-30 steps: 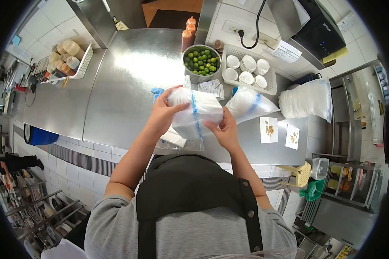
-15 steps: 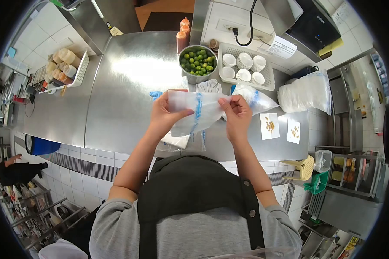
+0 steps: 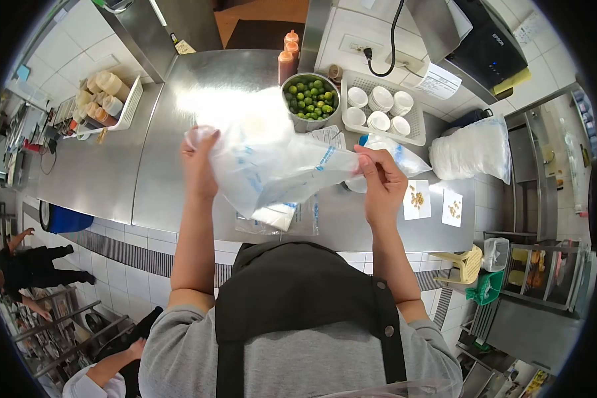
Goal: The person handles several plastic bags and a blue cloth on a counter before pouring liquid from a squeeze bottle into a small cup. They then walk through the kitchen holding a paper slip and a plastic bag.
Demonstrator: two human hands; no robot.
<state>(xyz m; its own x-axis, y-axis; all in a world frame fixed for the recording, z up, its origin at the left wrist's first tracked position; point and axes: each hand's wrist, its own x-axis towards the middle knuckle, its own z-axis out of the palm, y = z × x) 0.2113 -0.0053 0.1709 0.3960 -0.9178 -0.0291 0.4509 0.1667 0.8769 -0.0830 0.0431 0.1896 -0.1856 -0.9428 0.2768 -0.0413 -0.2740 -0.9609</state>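
A translucent plastic bag with blue print is spread wide between my two hands, above the steel counter. My left hand grips its left edge, fingers closed on the film. At the other side my right hand pinches a corner of the bag between thumb and fingers. Beneath it lies a flat clear packet with white folded contents near the counter's front edge. Partly behind my right hand is another white plastic bag with blue print.
Behind the bag stand a metal pot of green limes and orange squeeze bottles. A white basket holds stacked small cups. Two paper squares with brown bits lie right, near a large bag. Co-workers are at left.
My hands have moved apart, the left one going left, and the bag has opened out from a folded strip into a wide sheet. Another person's arm has appeared at lower left.
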